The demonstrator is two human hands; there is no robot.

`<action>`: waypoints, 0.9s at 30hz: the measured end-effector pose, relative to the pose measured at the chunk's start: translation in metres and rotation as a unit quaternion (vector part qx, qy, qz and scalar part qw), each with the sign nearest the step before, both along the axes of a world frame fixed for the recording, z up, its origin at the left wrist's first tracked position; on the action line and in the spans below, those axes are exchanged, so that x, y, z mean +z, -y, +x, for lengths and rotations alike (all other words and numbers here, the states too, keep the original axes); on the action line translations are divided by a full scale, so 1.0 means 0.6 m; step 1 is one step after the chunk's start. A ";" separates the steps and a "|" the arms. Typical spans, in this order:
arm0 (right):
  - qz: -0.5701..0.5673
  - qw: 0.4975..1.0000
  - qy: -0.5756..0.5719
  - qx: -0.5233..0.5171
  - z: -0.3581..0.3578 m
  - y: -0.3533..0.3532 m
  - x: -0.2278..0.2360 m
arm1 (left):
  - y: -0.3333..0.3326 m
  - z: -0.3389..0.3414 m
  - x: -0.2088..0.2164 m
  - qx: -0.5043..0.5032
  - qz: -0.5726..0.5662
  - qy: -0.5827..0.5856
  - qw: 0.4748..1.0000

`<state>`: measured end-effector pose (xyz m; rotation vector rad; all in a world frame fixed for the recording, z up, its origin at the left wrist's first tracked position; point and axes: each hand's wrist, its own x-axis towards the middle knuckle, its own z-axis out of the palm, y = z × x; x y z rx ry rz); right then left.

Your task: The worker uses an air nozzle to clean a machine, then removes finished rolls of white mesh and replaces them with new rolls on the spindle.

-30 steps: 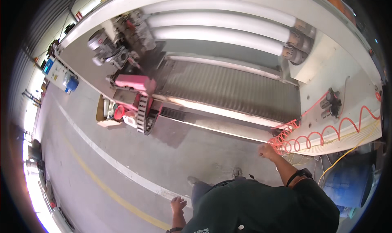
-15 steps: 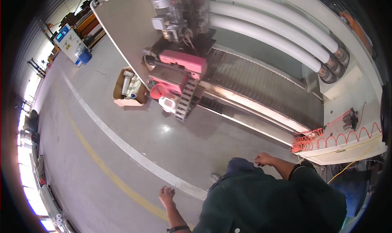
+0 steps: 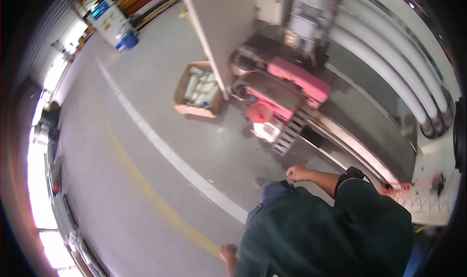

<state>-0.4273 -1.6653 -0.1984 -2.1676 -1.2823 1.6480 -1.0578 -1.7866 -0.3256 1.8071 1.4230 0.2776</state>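
Observation:
My right hand (image 3: 297, 173) hangs in front of my body, fingers curled in. A small pale spot shows at its fingertips, too small to name. My left hand (image 3: 227, 251) is low at my left side, blurred, so its fingers cannot be made out. Neither hand touches anything around it. Nearest ahead of the right hand is a grey slatted cable chain (image 3: 292, 131) on a large machine. Beside that chain sit a white plastic container (image 3: 266, 131) and a red funnel-like bowl (image 3: 260, 112), below the machine's pink housing (image 3: 299, 80).
An open cardboard box (image 3: 197, 112) holding pale cylinders stands by the machine's upright panel (image 3: 209, 39). White rollers (image 3: 379, 58) and coiled red hoses (image 3: 418, 192) are to the right. A white floor line (image 3: 165, 150) runs ahead; a blue bin (image 3: 127, 40) stands far left.
The view has turned and moved ahead; the machine and box now sit further right. My left hand has swung down and back, and my right hand has come a little forward and left.

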 end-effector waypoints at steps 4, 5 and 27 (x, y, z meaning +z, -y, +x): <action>0.050 0.994 -0.042 0.093 -0.120 -0.291 0.034 | 0.064 -0.017 -0.028 0.115 -0.034 -0.260 0.958; 0.056 0.993 -0.066 0.082 -0.126 -0.355 0.025 | 0.036 -0.008 -0.021 0.321 -0.165 -0.139 0.922; -0.109 0.981 -0.089 -0.132 -0.359 -1.273 -0.065 | -1.636 -0.312 0.252 0.542 -0.124 0.265 0.788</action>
